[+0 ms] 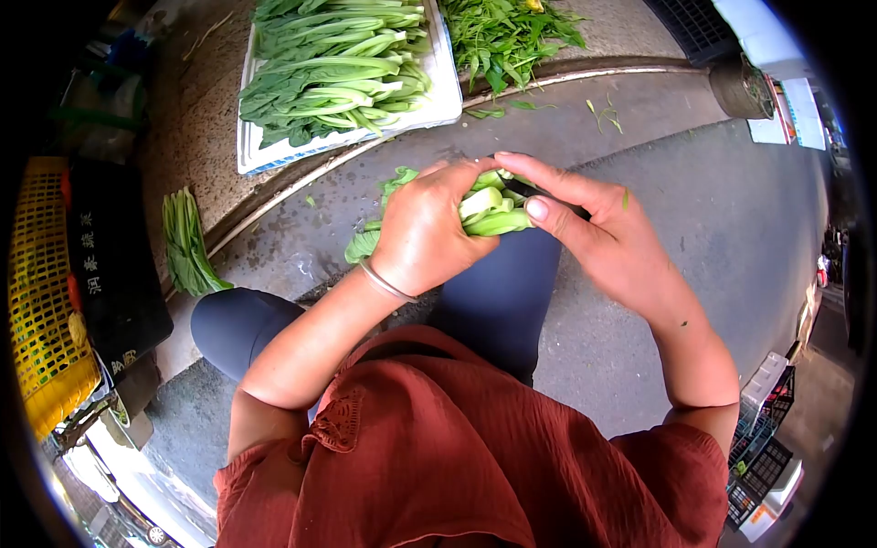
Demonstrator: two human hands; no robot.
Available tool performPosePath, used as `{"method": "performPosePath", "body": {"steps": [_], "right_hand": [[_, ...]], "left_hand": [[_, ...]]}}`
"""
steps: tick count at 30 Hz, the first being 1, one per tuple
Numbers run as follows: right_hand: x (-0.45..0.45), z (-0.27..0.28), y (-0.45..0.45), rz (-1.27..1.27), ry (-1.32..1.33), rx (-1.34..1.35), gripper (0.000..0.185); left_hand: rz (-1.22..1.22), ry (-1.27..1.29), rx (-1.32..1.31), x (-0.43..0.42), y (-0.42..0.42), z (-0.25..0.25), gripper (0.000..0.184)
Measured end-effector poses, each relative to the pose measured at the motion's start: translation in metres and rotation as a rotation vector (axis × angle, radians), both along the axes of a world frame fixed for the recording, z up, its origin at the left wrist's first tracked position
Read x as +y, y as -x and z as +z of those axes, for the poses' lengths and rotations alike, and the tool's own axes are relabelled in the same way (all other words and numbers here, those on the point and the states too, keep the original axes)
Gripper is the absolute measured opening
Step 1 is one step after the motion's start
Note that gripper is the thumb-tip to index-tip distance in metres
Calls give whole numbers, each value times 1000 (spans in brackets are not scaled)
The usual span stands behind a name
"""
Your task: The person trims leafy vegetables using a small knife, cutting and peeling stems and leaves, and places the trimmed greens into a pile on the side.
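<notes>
My left hand (pixel 427 222) is wrapped round a small bunch of leafy green stalks (pixel 493 212), their pale cut ends pointing right and the leaves showing on the left. In my right hand (pixel 589 215) is a dark, narrow tool (pixel 523 188), perhaps a knife, held between thumb and fingers right at the stalk ends. Most of the tool is hidden by the fingers. Ahead, a white tray (pixel 444 82) holds many similar greens (pixel 338 68) laid in rows.
Loose leafy greens (pixel 512 41) lie right of the tray. A separate bunch (pixel 185 247) rests on the kerb at left, near a yellow basket (pixel 46 292) and a black crate (pixel 114 265). A round bucket (pixel 742 89) stands at upper right; crates (pixel 763 411) are at lower right.
</notes>
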State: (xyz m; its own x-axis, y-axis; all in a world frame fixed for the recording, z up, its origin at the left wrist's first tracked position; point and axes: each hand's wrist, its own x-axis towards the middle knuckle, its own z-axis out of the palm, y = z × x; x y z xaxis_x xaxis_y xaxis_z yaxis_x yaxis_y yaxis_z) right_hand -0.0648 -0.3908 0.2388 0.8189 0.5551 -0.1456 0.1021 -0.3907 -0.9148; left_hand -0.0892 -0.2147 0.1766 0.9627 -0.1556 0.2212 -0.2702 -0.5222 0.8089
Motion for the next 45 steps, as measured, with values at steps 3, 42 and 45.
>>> {"method": "performPosePath", "body": {"steps": [3,42,45], "right_hand": [[1,1,0,-36,-54,115,31],[4,-46,17,-94,-244,49,41],[4,-50,15,-104,-268,-1,40]], "left_hand": [[44,-36,-47,-5,6,1,45],[-154,288,87,29,-5,-25,55],[-168,256,107,29,-6,-19,55]]}}
